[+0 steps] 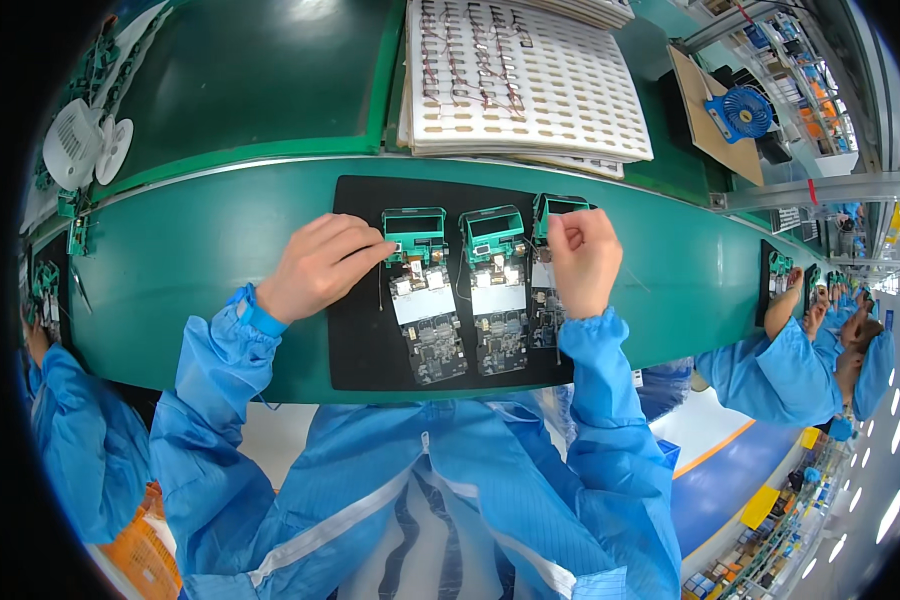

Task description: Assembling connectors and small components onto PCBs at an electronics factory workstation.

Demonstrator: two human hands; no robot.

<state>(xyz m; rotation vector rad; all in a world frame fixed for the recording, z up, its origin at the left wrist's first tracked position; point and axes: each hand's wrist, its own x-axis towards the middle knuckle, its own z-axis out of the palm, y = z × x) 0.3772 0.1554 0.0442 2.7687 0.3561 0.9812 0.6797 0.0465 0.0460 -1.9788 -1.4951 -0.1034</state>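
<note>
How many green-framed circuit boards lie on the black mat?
3: the left board by the left hand, the middle board, and the right board, partly hidden by the right hand.

Bright light; glare on green panel (250, 85) (far end); edges bowed.

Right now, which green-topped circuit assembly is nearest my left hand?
The leftmost assembly: your left hand is at its green frame. Neither hand covers the middle assembly; your right hand partly covers the rightmost assembly.
</note>
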